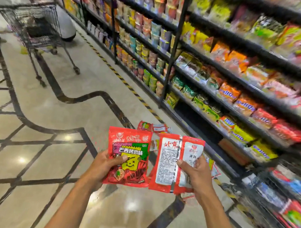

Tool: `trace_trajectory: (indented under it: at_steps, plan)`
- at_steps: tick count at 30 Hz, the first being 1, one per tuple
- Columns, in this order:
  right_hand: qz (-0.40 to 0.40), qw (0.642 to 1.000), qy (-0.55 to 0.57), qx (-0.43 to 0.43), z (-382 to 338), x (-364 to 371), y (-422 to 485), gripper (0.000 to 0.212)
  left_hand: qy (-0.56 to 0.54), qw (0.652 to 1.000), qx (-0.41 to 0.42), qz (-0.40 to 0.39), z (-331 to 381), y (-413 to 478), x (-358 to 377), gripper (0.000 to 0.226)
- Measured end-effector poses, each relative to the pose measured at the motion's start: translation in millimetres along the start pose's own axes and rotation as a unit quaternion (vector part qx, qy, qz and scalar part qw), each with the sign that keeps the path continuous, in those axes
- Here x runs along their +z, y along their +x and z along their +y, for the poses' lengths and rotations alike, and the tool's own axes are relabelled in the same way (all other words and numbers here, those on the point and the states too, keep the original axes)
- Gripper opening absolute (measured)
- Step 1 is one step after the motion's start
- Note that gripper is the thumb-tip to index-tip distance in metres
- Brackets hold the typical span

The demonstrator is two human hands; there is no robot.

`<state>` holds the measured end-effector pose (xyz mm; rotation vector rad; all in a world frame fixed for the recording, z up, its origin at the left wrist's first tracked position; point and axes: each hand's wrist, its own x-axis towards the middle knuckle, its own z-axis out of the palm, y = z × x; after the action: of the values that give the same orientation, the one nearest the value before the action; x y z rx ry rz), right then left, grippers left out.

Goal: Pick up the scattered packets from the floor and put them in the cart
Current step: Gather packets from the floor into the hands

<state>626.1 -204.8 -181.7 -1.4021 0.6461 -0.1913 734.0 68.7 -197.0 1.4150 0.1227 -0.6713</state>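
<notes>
Grip: left hand [105,167] and right hand [195,177] are nearest the lens, both up over the floor [48,110], each clamped on one packet.
Cart [36,24]: far left up the aisle, well apart from me; something dark in the basket, cannot tell what.
Left packet [128,149]: printed front faces me; my left thumb is on the front and the fingers curl behind, pinching its lower part.
Right packet [170,161]: back label faces me, just beside the left packet; my right hand curls round its lower right side.
Why held so: my guess, one per hand means fewer trips to the cart.
Floor packets [152,127]: red pile beyond and under my hands, near the shelf foot.
Shelves [230,67]: right side, stocked, blurred.
Counts: held packets 2; carts 1; floor packets at least three, partly hidden, so no exact count.
Progress: my guess, midway; these two are not yet in the cart.
</notes>
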Motion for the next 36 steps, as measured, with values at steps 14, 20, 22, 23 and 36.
trace_trajectory:
  at_steps: [14,20,22,23,36]
  plan:
    - [0.207,0.977,0.003,-0.060,-24.0,-392.4,-148.3,0.043,0.080,0.967,0.024,-0.239,-74.2,-76.3,390.7,0.045]
    - [0.288,0.956,0.033,-0.036,-16.1,-493.7,-181.2,0.036,0.161,0.940,0.008,-0.301,-106.2,-55.9,511.2,0.044]
    - [0.315,0.948,0.039,-0.022,-11.1,-522.7,-179.4,0.035,0.184,0.929,-0.001,-0.322,-116.3,-40.5,548.3,0.051]
    - [0.327,0.944,0.042,-0.015,-8.1,-537.5,-175.7,0.035,0.199,0.922,-0.011,-0.333,-122.5,-30.6,565.9,0.053]
    - [0.426,0.896,0.093,0.087,23.5,-710.0,-36.8,0.030,0.270,0.879,-0.123,-0.373,-181.6,121.0,776.7,0.053]
